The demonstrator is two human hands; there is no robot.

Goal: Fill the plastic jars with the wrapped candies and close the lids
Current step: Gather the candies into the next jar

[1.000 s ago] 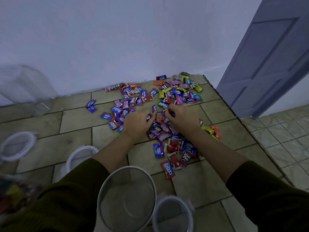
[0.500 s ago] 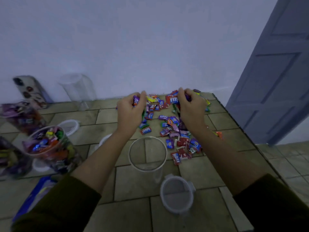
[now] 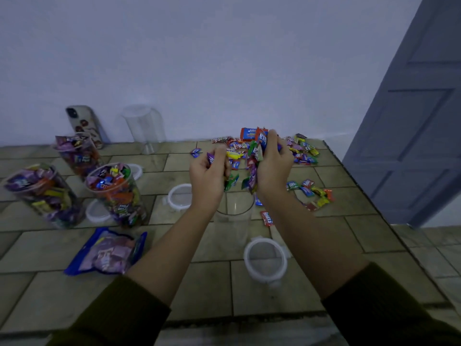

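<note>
My left hand (image 3: 208, 176) and my right hand (image 3: 273, 166) each grip a bunch of wrapped candies, raised side by side above an empty clear plastic jar (image 3: 234, 221) that stands upright on the tiled counter. Some candies hang from both fists over the jar's mouth. A loose pile of wrapped candies (image 3: 301, 151) lies behind and to the right of my hands. Three jars filled with candies stand at the left, lidless: one (image 3: 117, 196), one (image 3: 45, 196) and one (image 3: 77, 153).
White lids lie flat on the counter: one (image 3: 265, 258) near me, one (image 3: 179, 197), one (image 3: 96, 212). A blue candy bag (image 3: 107, 252) lies front left. A phone (image 3: 84, 126) and an empty jar (image 3: 146, 126) stand by the wall. Counter edge and door at right.
Both hands scooped candies from the pile and lifted them toward me, to above the empty jar. My view rose and pulled back, bringing the filled jars and the bag into sight.
</note>
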